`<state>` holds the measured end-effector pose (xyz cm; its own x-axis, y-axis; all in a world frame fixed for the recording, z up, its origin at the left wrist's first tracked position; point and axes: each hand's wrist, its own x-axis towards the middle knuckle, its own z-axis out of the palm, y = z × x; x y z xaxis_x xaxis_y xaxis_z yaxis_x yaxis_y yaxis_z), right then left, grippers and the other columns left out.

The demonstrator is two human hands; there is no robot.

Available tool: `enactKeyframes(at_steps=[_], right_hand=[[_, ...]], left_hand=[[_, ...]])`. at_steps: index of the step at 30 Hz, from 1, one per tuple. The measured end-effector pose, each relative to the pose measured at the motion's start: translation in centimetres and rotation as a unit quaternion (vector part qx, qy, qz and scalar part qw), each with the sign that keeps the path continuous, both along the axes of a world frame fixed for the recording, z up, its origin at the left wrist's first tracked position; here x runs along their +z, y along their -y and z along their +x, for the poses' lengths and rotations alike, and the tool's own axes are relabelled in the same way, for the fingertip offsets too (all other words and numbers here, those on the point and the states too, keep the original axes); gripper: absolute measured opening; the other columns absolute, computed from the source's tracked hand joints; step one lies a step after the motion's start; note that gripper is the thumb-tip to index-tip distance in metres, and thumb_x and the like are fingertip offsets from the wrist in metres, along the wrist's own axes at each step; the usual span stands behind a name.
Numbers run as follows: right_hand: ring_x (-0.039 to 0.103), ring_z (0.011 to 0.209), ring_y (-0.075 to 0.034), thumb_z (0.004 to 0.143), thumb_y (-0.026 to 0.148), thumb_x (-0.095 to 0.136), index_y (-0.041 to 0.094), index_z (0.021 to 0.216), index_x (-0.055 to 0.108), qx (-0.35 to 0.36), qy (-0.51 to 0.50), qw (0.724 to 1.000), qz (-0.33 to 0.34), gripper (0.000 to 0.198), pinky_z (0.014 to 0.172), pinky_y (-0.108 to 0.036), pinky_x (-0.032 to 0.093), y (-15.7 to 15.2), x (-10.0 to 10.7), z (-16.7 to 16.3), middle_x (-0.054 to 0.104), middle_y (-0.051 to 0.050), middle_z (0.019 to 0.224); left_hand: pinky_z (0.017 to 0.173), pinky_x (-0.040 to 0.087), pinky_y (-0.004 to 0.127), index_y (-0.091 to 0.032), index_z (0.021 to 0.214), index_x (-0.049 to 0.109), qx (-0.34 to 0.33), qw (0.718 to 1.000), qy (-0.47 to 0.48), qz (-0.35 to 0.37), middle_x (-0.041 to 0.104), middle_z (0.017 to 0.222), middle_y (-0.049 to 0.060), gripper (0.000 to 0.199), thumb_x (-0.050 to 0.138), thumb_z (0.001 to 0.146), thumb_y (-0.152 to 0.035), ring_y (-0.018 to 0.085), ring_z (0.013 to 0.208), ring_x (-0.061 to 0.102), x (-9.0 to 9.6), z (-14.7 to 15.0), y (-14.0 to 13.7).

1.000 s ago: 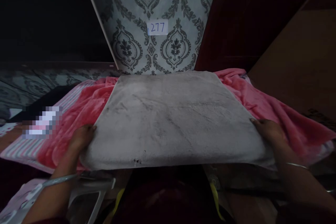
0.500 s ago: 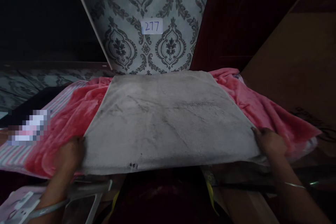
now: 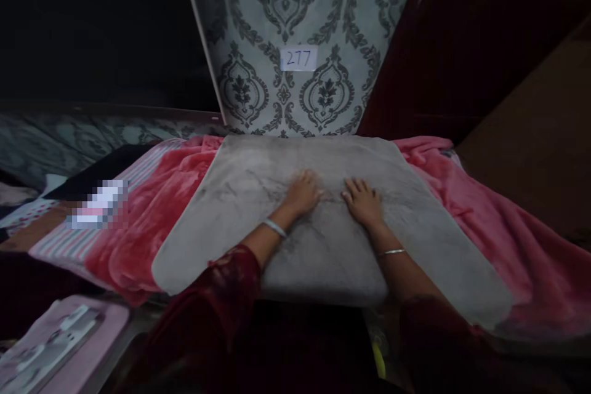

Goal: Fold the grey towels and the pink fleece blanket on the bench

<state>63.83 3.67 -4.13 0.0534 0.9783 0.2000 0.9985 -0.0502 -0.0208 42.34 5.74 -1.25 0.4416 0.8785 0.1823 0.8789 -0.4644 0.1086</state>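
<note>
A grey plush cloth (image 3: 221,228) lies spread over a red-pink fleece blanket (image 3: 152,209), with faint creases and dark smudges across its middle. My left hand (image 3: 303,192) rests on the cloth's centre, palm down, somewhat blurred, with its fingers extended. To its right, my right hand (image 3: 364,200) lies flat on the same cloth with fingers spread. Neither hand holds anything. The cloth's front corners hang near the surface's front edge.
Behind the cloth stands a patterned wall with a paper label (image 3: 298,58) reading 277. A dark screen (image 3: 101,31) is at the left, a dark red panel (image 3: 443,43) at the right. A pink stool-like seat (image 3: 106,332) stands front left; a striped cloth (image 3: 69,240) lies beneath the blanket.
Both hands have let go of the cloth's side edges and moved inward and forward onto its middle. The view has shifted slightly left.
</note>
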Motion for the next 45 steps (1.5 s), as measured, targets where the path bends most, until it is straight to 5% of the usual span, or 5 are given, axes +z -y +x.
enactKeyframes(at_steps=[6, 20, 30, 39, 45], right_hand=[[0.034, 0.149, -0.029, 0.107, 0.045, 0.019, 0.028, 0.157, 0.042, 0.018, 0.009, 1.000, -0.011, 0.058, 0.116, -0.056, 0.033, 0.0, -2.3, -0.1, 0.039, -0.006, 0.164], [0.036, 0.149, -0.030, 0.106, 0.047, 0.020, 0.028, 0.154, 0.047, 0.031, -0.027, 0.999, -0.015, 0.058, 0.116, -0.061, 0.032, -1.0, -2.9, -0.1, 0.040, -0.008, 0.163], [0.024, 0.154, -0.033, 0.106, 0.051, 0.024, 0.030, 0.159, 0.038, -0.084, -0.033, 0.996, -0.009, 0.059, 0.117, -0.065, 0.027, -2.4, 1.1, 7.7, 0.031, -0.010, 0.168], [0.029, 0.152, -0.029, 0.108, 0.047, 0.021, 0.030, 0.156, 0.044, -0.153, -0.066, 0.986, 0.004, 0.057, 0.120, -0.056, 0.026, -0.9, -1.9, 13.7, 0.034, -0.006, 0.166], [0.042, 0.143, -0.028, 0.106, 0.031, 0.019, 0.019, 0.148, 0.056, -0.136, -0.118, 0.973, 0.147, 0.057, 0.122, -0.057, 0.019, -1.2, -1.6, 14.3, 0.059, -0.011, 0.148]], left_hand=[[0.124, 0.023, 0.056, -0.021, 0.154, 0.046, 0.033, 0.999, -0.001, 0.012, 0.043, 0.161, 0.012, 0.064, 0.033, 0.102, -0.056, 0.034, 0.150, 0.034, -3.7, -0.1, 0.0], [0.116, 0.029, 0.068, -0.024, 0.156, 0.042, 0.343, 0.936, -0.053, -0.052, 0.035, 0.166, 0.011, 0.060, 0.021, 0.103, -0.045, 0.036, 0.152, 0.030, 0.5, -27.4, 0.6], [0.121, 0.026, 0.062, -0.023, 0.158, 0.040, 0.143, 0.988, -0.053, -0.028, 0.030, 0.168, 0.011, 0.062, 0.029, 0.102, -0.047, 0.035, 0.156, 0.024, 0.1, -11.1, -4.1], [0.114, 0.037, 0.061, -0.018, 0.151, 0.050, 0.188, 0.981, -0.038, 0.000, 0.049, 0.155, 0.019, 0.063, 0.027, 0.101, -0.050, 0.037, 0.144, 0.044, -0.7, -8.9, -5.0], [0.122, 0.031, 0.049, -0.017, 0.154, 0.044, -0.055, 0.998, -0.031, -0.017, 0.038, 0.164, 0.016, 0.056, 0.036, 0.103, -0.040, 0.030, 0.152, 0.034, -0.1, 7.5, -3.7]])
